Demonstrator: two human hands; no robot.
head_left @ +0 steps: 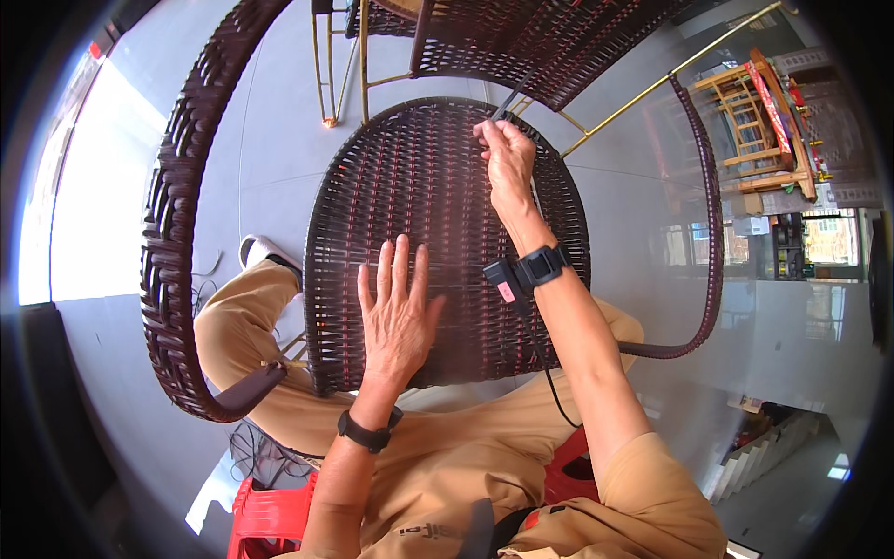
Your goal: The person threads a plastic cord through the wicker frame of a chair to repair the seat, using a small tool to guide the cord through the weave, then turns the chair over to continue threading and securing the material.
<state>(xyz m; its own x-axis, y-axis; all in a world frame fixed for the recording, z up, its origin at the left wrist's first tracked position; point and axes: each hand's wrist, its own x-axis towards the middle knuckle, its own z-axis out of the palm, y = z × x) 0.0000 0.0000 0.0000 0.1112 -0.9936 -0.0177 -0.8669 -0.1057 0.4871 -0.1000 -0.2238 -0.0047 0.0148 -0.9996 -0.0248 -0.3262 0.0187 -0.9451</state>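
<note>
A dark brown woven chair seat point(410, 177) with reddish strands lies in front of me, between my knees. My left hand point(399, 321) rests flat on its near middle, fingers stretched out and holding nothing. Over the far right part of the seat, my right hand point(509, 168) is closed around a thin grey, rod-like thing point(508, 101). Its upper end points away toward the chair's backrest point(568, 47); the fist hides its lower part, so I cannot tell its exact kind.
A thick braided armrest point(172, 233) curves along the left, and a thinner wrapped one point(715, 205) bends round the right. Gold metal legs point(363, 65) stand at the far side. Near my left elbow is a red plastic stool point(270, 512). Wooden furniture point(759, 130) stands far right.
</note>
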